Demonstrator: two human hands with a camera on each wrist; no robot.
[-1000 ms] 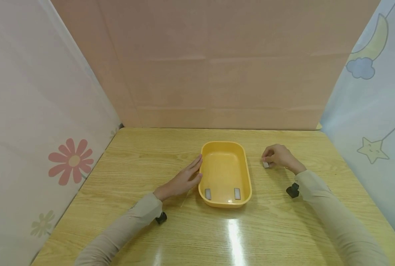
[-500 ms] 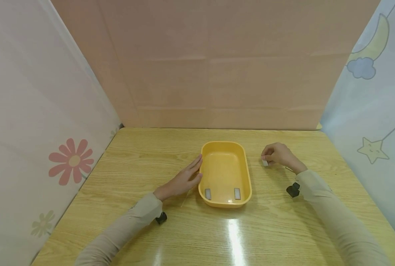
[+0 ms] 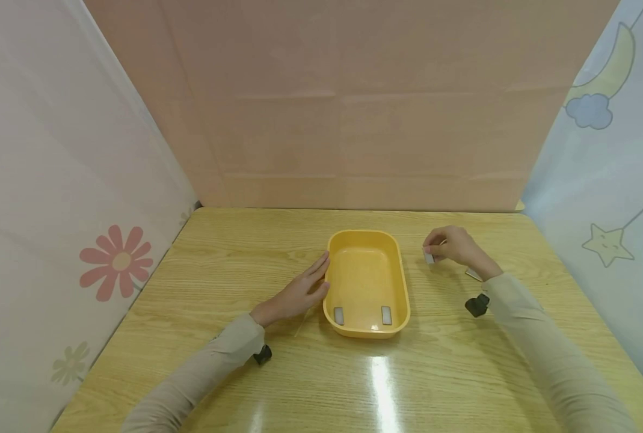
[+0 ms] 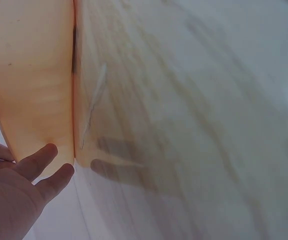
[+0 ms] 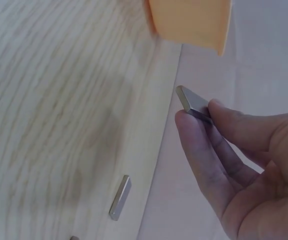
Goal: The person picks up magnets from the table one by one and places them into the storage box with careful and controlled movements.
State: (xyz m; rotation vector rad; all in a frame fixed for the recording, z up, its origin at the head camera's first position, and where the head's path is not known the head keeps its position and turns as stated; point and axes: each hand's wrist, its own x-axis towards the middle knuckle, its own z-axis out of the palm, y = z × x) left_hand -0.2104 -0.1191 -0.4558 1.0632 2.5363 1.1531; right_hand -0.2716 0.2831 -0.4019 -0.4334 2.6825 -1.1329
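A yellow tray (image 3: 367,282) stands in the middle of the table, with two small flat silver metal blocks lying inside near its front corners, a left block (image 3: 339,316) and a right block (image 3: 386,316). My left hand (image 3: 295,294) rests against the tray's left wall, its fingers extended; the left wrist view shows the fingertips (image 4: 46,155) at that wall. To the right of the tray, my right hand (image 3: 453,245) pinches another flat silver metal block (image 5: 196,104) between thumb and fingers, raised over the table. The fingers hide part of this block.
One more silver block (image 5: 120,198) lies on the table (image 3: 278,385) near my right wrist, and the tip of another (image 5: 74,238) peeks in at the lower edge of the right wrist view. Fabric screens (image 3: 353,132) border the back and both sides.
My right hand has risen slightly with the pinched block, moving a little away from me. A block on the table by the right wrist is now more exposed. The left hand and tray stay put.
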